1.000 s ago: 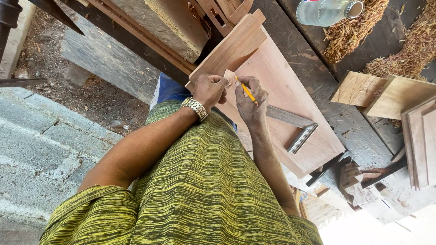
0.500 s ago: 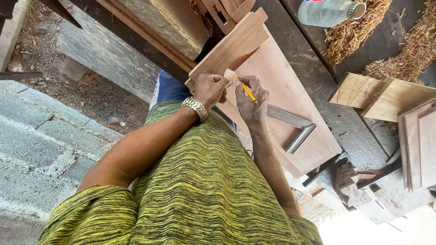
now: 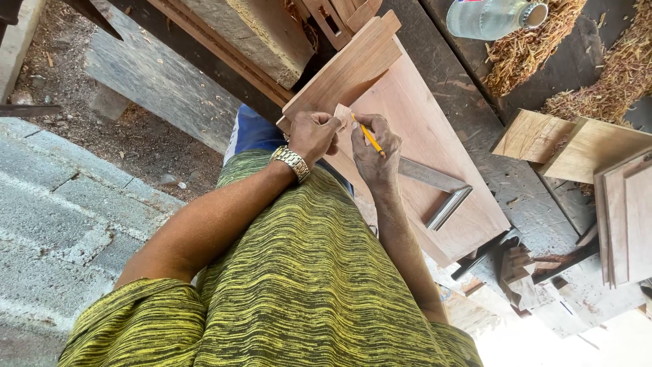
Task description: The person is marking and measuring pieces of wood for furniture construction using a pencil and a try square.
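Observation:
My left hand (image 3: 311, 136), with a metal wristwatch on the wrist, grips a small pale piece of wood (image 3: 343, 114) against the near edge of a large reddish wooden board (image 3: 435, 136). My right hand (image 3: 373, 155) holds a yellow pencil (image 3: 370, 138) with its tip on that small piece. Both hands touch each other above my lap, over my green striped shirt. A metal try square (image 3: 443, 194) lies flat on the board just right of my right hand.
A narrower plank (image 3: 343, 68) lies along the board's far edge. A clear plastic bottle (image 3: 492, 17) and piles of wood shavings (image 3: 523, 58) rest on the dark bench. Wooden panels (image 3: 587, 146) and offcuts (image 3: 526, 272) sit at the right. Bare ground shows at the left.

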